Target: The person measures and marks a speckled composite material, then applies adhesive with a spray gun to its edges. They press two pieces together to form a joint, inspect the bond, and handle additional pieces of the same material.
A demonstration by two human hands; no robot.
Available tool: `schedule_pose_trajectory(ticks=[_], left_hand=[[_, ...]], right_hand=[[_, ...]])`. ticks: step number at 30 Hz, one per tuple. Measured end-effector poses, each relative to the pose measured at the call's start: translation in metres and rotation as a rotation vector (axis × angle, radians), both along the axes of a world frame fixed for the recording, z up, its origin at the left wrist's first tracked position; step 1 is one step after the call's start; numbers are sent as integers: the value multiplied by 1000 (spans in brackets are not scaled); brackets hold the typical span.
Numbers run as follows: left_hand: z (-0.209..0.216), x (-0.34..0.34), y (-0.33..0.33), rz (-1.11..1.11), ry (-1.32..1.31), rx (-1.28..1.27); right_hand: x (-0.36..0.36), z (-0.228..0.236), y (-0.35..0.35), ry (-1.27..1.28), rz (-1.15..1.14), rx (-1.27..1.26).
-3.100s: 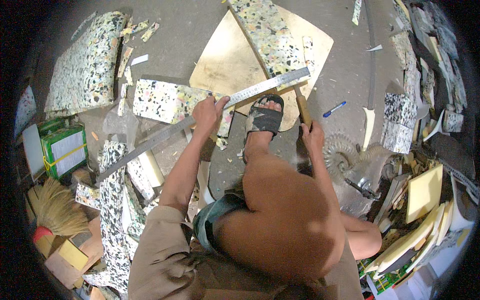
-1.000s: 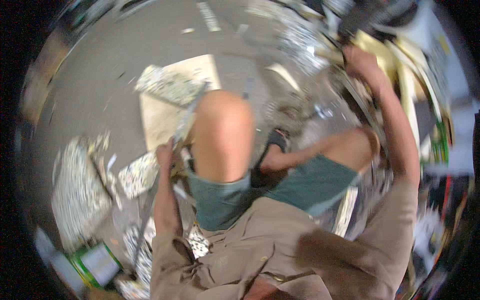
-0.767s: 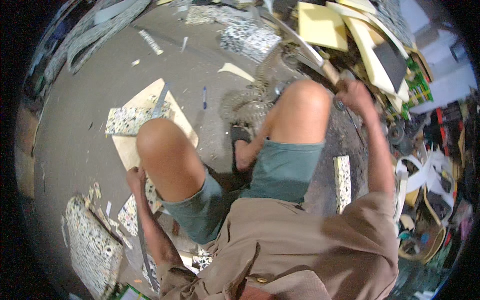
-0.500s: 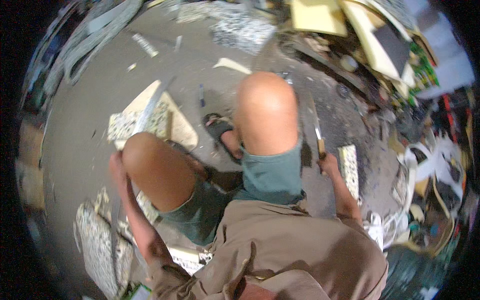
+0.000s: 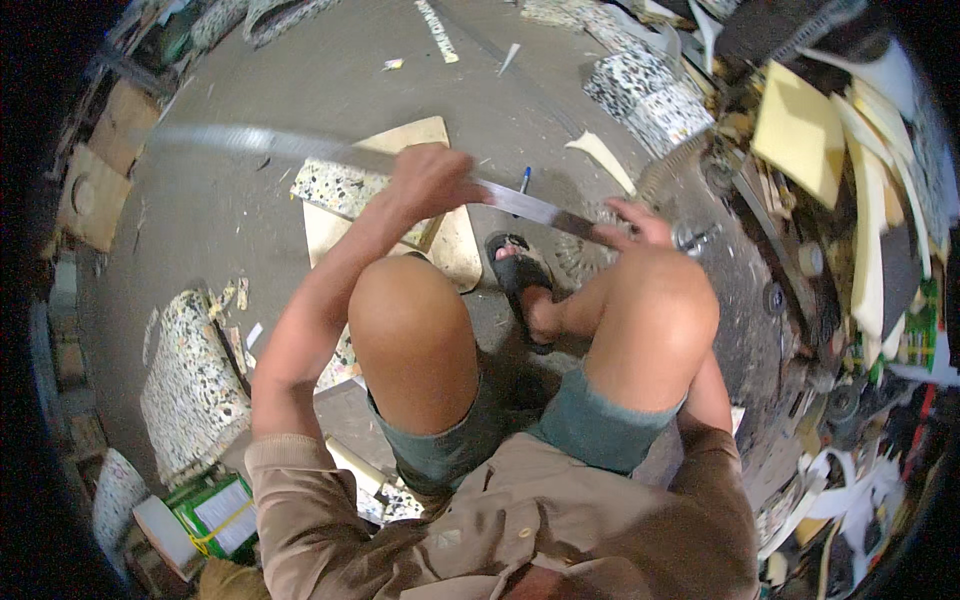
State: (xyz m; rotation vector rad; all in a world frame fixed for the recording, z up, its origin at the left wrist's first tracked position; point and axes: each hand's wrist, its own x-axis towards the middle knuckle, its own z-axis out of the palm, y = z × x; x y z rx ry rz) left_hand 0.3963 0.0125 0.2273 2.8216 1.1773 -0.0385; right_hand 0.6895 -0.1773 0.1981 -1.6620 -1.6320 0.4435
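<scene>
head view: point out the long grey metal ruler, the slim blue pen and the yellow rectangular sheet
Long grey metal ruler point(image 5: 275, 144): head view, on its blurred length left of the left hand point(image 5: 432, 181).
Slim blue pen point(image 5: 525, 180): head view, on its upper part.
Yellow rectangular sheet point(image 5: 799, 135): head view, middle of its broad face.

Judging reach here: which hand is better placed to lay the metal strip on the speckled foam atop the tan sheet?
Likely the left hand: it grips the strip, seemingly above the foam; the right hand looks farther off.
</scene>
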Motion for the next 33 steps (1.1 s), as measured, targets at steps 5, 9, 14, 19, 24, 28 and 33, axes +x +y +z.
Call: schedule_pose_trajectory(ticks=[5, 9, 14, 19, 24, 28, 33], left_hand=[[-61, 30, 45, -397, -1013, 403], [-123, -21, 24, 240, -824, 256], [-198, -164, -87, 1537, -891, 53], [-237, -269, -220, 2287, -1018, -144], [-289, -281, -253, 2501, -1404, -255], [-315, -288, -248, 2354, -2006, -34], [-289, -291, -239, 2151, -1942, -22]], right_hand=[[-34, -46, 85, 123, 83, -367], [-10, -111, 149, 108, -73, -218], [62, -224, 240, -148, -92, -93], [97, -275, 275, -886, -140, -452], [-30, -253, 295, -462, 193, -120], [-165, -229, 314, -307, 415, -294], [-233, -233, 334, -530, 439, -351]])
